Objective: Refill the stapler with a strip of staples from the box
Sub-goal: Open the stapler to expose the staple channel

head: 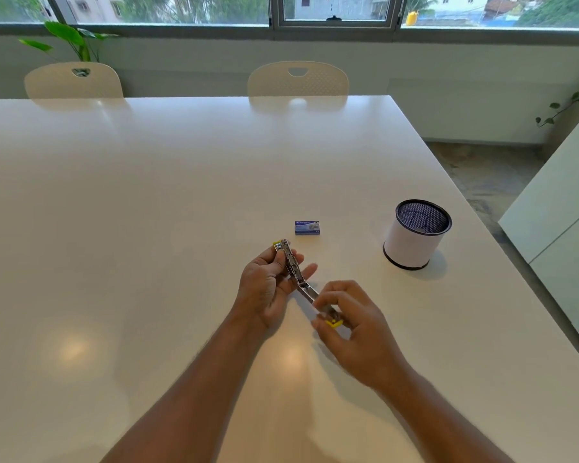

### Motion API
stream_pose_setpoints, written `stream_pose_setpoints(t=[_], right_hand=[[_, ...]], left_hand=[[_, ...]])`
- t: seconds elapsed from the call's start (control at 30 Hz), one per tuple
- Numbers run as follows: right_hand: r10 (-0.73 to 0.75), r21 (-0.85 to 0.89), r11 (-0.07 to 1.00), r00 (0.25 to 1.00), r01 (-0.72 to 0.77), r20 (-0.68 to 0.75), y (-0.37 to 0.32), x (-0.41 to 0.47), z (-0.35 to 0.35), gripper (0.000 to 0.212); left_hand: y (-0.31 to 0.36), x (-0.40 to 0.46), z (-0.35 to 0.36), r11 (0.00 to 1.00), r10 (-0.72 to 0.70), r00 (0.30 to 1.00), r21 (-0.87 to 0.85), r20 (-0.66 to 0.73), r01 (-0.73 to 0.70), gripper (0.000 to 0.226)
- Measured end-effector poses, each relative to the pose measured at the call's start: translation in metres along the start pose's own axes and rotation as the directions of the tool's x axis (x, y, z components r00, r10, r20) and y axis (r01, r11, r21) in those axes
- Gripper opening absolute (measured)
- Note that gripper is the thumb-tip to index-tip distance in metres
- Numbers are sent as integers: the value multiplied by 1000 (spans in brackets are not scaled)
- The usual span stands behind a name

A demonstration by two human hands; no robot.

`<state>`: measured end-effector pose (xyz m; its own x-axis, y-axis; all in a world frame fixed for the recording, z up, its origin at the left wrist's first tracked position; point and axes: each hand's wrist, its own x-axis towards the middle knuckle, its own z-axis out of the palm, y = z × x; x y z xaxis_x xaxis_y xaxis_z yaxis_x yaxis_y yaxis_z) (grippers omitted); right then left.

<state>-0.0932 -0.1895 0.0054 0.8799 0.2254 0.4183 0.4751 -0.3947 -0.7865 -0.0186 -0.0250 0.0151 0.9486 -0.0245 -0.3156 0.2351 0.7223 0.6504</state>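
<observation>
A small metal stapler (292, 264) with yellow ends is held above the white table (147, 202). My left hand (268, 285) grips its body, fingers curled around it. A metal tray with a yellow end piece (333, 323) sticks out of the stapler's near end toward me. My right hand (355, 329) pinches that yellow end. The small blue staple box (307, 227) lies shut on the table just beyond the hands, touched by neither.
A white cylindrical holder with a black mesh rim (415, 233) stands to the right of the box. Two white chairs (297, 80) are tucked in at the table's far side. The table's right edge runs diagonally near the holder.
</observation>
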Motion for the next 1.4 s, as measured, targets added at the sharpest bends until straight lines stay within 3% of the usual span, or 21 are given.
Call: stream_pose_setpoints(t=[0.13, 0.37, 0.6, 0.73, 0.93, 1.4], right_hand=[[18, -97, 995, 995, -8, 100, -3, -16, 11, 34], [52, -166, 986, 987, -26, 154, -6, -21, 16, 34], [33, -101, 994, 999, -37, -43, -7, 11, 8, 19], [16, -126, 992, 994, -29, -107, 0, 50, 5, 26], [-25, -175, 984, 998, 15, -55, 11, 78, 11, 24], [-48, -320, 946, 999, 52, 20, 3, 82, 8, 20]], left_hand=[[1, -3, 0, 998, -57, 997, -8, 49, 58, 26], [2, -4, -2, 994, -112, 990, -3, 80, 113, 29], [2, -3, -1, 991, -135, 985, 9, 104, 135, 29], [1, -2, -1, 990, -131, 985, 61, 108, 125, 29], [3, -9, 3, 992, -117, 979, 76, 166, 105, 29], [0, -1, -6, 988, -120, 980, 120, 158, 101, 31]])
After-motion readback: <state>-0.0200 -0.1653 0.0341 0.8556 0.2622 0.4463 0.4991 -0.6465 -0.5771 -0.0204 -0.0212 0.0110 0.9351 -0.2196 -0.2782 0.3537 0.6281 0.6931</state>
